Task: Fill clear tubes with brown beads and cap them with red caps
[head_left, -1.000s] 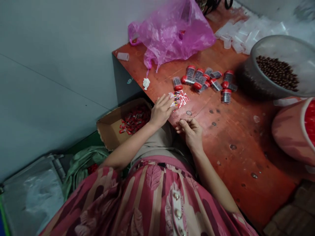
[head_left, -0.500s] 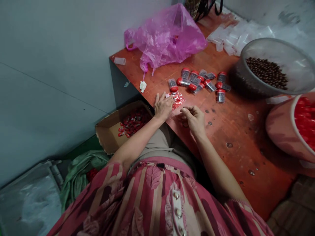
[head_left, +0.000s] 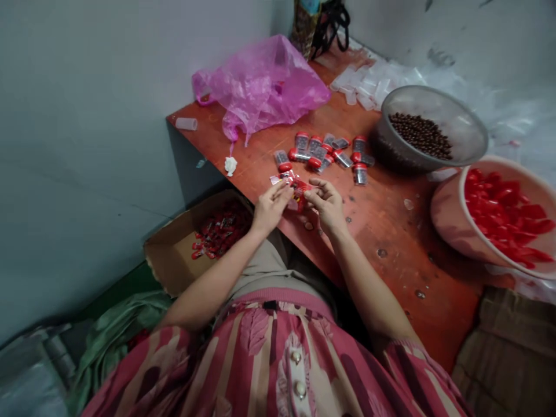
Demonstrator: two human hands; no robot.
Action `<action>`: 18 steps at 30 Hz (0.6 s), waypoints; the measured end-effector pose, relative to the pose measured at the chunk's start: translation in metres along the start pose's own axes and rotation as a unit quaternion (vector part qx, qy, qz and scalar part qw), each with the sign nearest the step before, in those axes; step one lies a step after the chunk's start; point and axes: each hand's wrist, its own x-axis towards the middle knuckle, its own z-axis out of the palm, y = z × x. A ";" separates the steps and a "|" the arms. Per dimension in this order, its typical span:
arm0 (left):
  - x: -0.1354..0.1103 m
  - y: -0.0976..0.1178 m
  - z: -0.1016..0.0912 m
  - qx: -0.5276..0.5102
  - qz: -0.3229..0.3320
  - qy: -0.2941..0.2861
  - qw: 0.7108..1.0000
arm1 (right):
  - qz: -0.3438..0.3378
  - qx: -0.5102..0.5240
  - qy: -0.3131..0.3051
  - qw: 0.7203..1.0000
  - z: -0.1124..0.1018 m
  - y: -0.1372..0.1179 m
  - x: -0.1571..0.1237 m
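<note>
A small red printed plastic packet [head_left: 297, 196] is between my two hands, just above the table edge. My left hand [head_left: 270, 209] pinches its left side with bent fingers. At its right side, the thumb and fingers of my right hand [head_left: 329, 207] are closed on the packet. More red and clear packets [head_left: 282, 177] lie on the table right behind my left fingers. Beyond them are several small clear bottles with red caps [head_left: 319, 155], filled with dark beads; one bottle [head_left: 282, 160] lies closest to my hands.
On the red table [head_left: 391, 220] stand a grey bowl [head_left: 391, 145] of brown beads and a pink bowl [head_left: 447, 202] of red caps. A pink plastic bag [head_left: 260, 92] and clear empty tubes [head_left: 365, 84] lie behind. Below left sits a cardboard box [head_left: 171, 255] of red-capped items.
My left hand has lifted from flat on the packets and now pinches one. My right hand has come in to grip that packet's other side. The camera view has shifted right.
</note>
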 end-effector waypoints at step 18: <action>-0.007 -0.002 0.009 -0.199 -0.233 0.021 0.952 | 0.014 -0.454 0.247 0.856 -0.121 -0.043 0.071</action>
